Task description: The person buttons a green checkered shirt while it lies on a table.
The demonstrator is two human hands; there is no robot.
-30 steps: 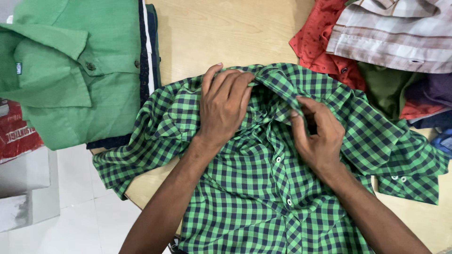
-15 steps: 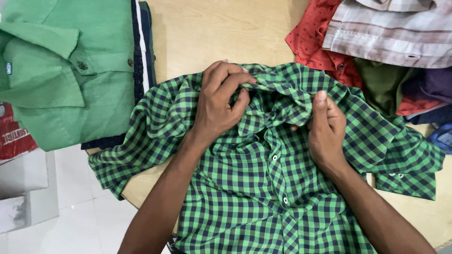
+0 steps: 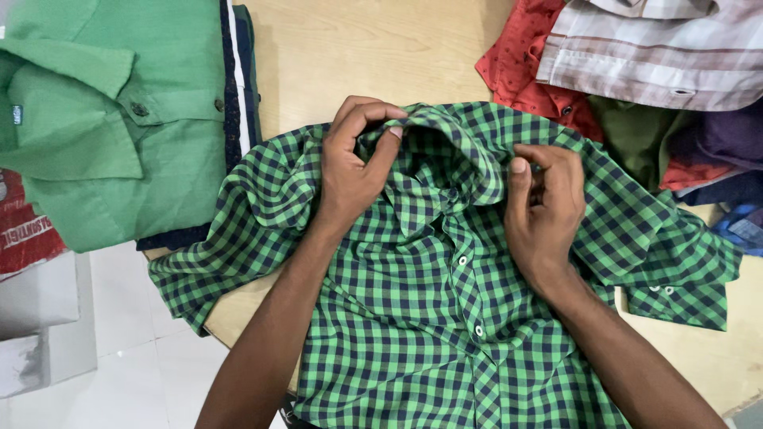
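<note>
From the head camera, the checked shirt [image 3: 429, 318] lies front-up, buttoned, mid-table. The left hand [image 3: 350, 171] pinches the collar [image 3: 445, 139] at eleven o'clock; the right hand [image 3: 544, 210] clamps it at two o'clock. Collar-shaping seems underway; smoothing flat likely needs even tension. The shirt's hem is cut off below, and the right fingertips hide in cloth.

checked shirt [image 3: 413, 318] – hem cut off below | folded green shirt [image 3: 103, 119] – left part cropped

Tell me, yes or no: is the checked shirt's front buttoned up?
Yes: the checked shirt lies front-up with its placket closed and white buttons fastened, while both hands grip the collar.
</note>
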